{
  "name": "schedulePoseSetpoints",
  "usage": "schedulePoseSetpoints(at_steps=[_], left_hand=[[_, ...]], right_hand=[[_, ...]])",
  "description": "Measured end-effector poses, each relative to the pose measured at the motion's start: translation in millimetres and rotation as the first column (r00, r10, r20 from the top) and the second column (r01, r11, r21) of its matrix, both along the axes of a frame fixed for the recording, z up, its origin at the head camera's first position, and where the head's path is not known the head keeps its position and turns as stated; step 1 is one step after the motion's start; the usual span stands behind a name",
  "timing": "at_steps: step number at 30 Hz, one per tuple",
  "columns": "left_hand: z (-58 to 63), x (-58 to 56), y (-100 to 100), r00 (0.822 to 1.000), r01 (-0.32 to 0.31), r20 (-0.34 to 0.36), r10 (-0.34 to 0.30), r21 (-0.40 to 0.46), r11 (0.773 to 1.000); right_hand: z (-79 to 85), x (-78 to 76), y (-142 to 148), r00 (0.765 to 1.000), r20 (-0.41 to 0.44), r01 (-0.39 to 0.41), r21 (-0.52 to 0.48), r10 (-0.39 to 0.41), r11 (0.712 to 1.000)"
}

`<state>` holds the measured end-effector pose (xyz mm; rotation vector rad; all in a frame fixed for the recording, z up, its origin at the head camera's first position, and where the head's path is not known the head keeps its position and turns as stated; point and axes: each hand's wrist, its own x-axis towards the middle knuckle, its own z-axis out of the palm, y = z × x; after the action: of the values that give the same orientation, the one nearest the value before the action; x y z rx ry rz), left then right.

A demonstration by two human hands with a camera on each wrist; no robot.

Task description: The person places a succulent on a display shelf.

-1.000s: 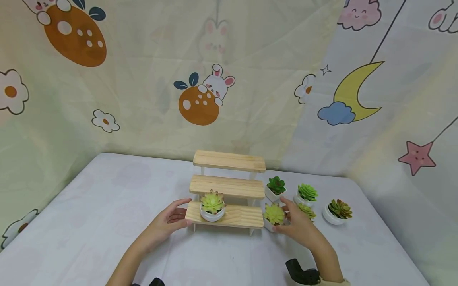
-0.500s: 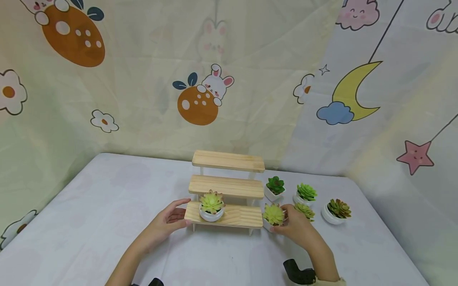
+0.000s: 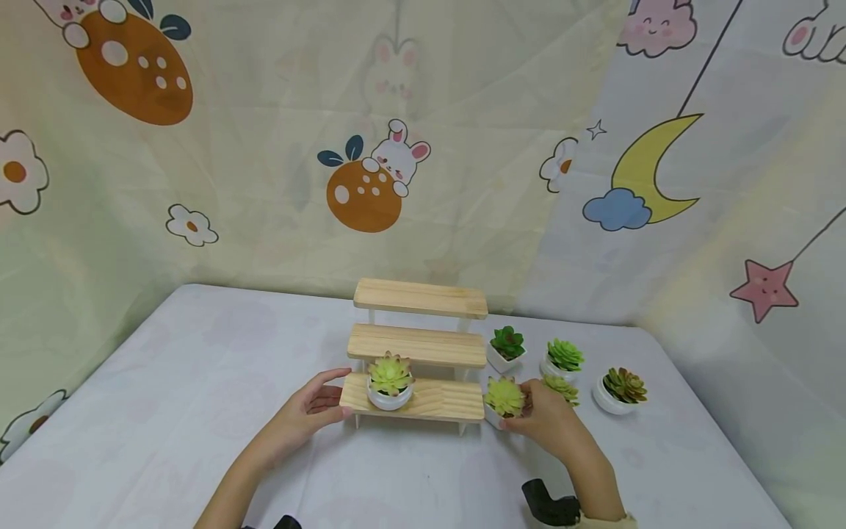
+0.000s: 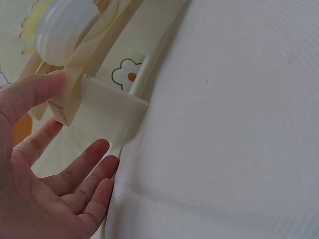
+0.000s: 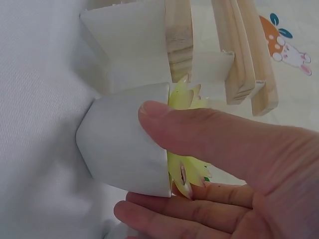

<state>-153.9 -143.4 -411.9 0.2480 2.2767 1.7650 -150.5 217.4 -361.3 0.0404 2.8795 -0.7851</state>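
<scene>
A three-tier wooden display stand [image 3: 419, 344] stands at the middle of the table. On its lowest board, toward the left, sits a yellow-green succulent [image 3: 390, 375] in a round white pot. My left hand [image 3: 311, 404] pinches that board's left end between thumb and index finger, the other fingers spread below it in the left wrist view. Just right of the stand, my right hand [image 3: 547, 420] grips a light green potted succulent [image 3: 504, 397]. In the right wrist view the thumb lies on the faceted white pot [image 5: 119, 139], with fingers along its opposite side.
Right of the stand are a dark green succulent [image 3: 507, 342], a bright green one [image 3: 565, 355] and a reddish-green one [image 3: 624, 386], all in white pots. Another green succulent [image 3: 563, 388] is partly hidden behind my right hand. A printed curtain [image 3: 476, 147] hangs behind the table.
My right hand's fingers have closed in around the light green succulent's pot. The left hand stays at the board's end, and the head view has shifted slightly.
</scene>
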Motion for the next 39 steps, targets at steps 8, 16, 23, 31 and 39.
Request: schedulePoseSetpoints(at_steps=[8,16,23,31,39], left_hand=[[-0.9,-0.2,-0.8,1.000,0.008,-0.003,-0.008,0.002,1.000],[-0.3,0.1,0.2,1.000,-0.005,0.003,0.005,0.007,1.000],[-0.8,0.0,-0.5,1.000,0.007,-0.005,-0.007,0.008,1.000],[-0.7,0.6,-0.9,1.000,0.010,-0.002,-0.010,0.011,1.000],[0.4,1.0,-0.9,1.000,0.018,-0.005,-0.018,0.015,1.000]], right_hand=[[-2.1,-0.3,0.8,1.000,-0.029,0.008,0.012,-0.008,1.000],[-1.5,0.3,2.5,0.998,-0.054,0.034,-0.013,-0.035,0.999],[-1.5,0.8,4.5,0.994,-0.103,0.037,-0.030,-0.040,0.999],[3.2,2.0,5.0,0.996,-0.077,0.044,-0.047,-0.047,0.998],[10.3,4.9,6.3,0.991,-0.126,0.033,-0.069,-0.042,0.997]])
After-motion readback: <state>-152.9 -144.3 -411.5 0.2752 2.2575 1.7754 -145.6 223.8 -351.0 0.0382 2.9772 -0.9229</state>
